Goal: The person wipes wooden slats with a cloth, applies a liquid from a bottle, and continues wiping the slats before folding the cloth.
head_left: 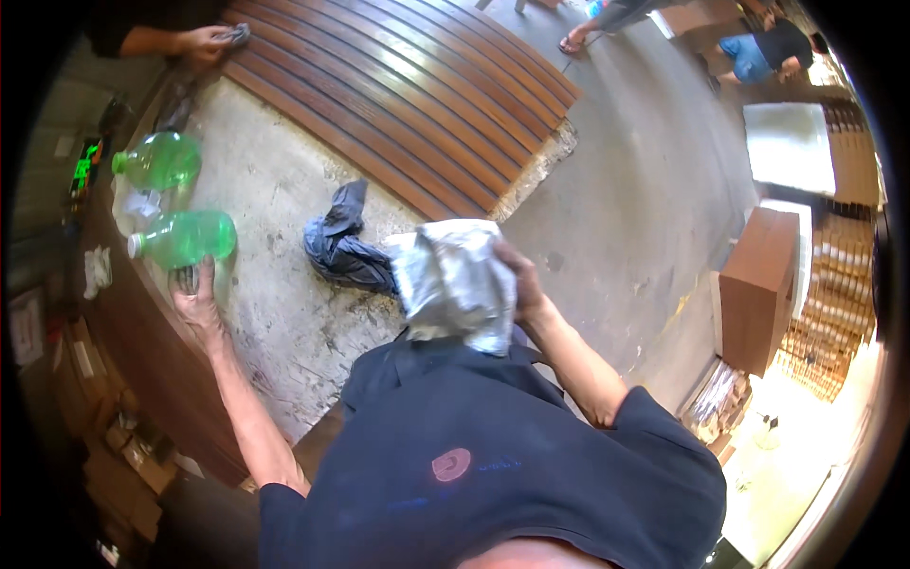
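Note:
My left hand reaches out to the left and grips the near side of a green clear plastic bottle with a whitish cap. Some of its fingers are hidden by the bottle. A second green bottle with a green cap is just beyond. In front of my chest, my right hand is closed on the right edge of a crumpled silver foil bag. Its fingers are partly hidden behind the bag. A dark, crumpled plastic bag lies to the left of the foil bag.
Brown slatted wood boards cover the far part of the worn grey tabletop. At the far left, another person's hand holds a grey cloth. A brown box and stacked wood pieces stand right. Another person bends far right.

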Available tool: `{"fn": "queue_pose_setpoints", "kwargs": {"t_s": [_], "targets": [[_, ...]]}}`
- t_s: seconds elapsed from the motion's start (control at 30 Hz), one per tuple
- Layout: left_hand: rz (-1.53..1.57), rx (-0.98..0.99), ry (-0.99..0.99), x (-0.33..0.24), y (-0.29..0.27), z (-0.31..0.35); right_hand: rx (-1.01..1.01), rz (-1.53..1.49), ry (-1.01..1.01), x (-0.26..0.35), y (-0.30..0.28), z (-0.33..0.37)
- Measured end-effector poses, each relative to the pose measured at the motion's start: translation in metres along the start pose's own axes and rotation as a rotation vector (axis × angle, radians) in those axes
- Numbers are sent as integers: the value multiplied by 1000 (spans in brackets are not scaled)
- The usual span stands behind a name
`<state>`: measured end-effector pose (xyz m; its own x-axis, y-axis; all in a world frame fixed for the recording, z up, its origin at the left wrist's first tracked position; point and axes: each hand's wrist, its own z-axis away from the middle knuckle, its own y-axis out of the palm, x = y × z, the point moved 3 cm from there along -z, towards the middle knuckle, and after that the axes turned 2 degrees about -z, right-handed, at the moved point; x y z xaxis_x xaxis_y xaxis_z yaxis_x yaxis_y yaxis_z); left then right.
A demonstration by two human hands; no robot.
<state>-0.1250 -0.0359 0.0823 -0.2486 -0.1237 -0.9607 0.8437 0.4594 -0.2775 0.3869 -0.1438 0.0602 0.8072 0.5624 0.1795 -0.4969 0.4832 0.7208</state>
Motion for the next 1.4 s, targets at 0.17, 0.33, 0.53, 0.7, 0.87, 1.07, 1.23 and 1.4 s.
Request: {"fn": "queue_pose_setpoints", "kwargs": {"t_s": [0.17, 0.33, 0.53, 0.7, 0.87, 1.07, 1.23, 1.4], "targets": [[38, -14, 33, 55, 10, -31, -11, -159, -198, 18, -43, 35], [233, -131, 23, 52, 55, -61, -92, -133, -195, 20, -31, 41], [44, 136, 205, -28, 66, -32, -215, -214, -328, 35, -76, 50], [-392, 422, 408, -96, 92, 18, -163, -226, -448, 65, -104, 55], [-499, 911, 181, -127, 158, 76, -169, -250, -490, 76, -118, 61], [-862, 1109, 258, -136, 217, 100, -169, -280, -493, 76, -130, 61], [-1229, 1169, 355, -145, 265, 89, -142, -282, -512, 81, -128, 51], [-1272, 1184, 405, -178, 311, 99, -198, -355, -479, 100, -126, 65]]}}
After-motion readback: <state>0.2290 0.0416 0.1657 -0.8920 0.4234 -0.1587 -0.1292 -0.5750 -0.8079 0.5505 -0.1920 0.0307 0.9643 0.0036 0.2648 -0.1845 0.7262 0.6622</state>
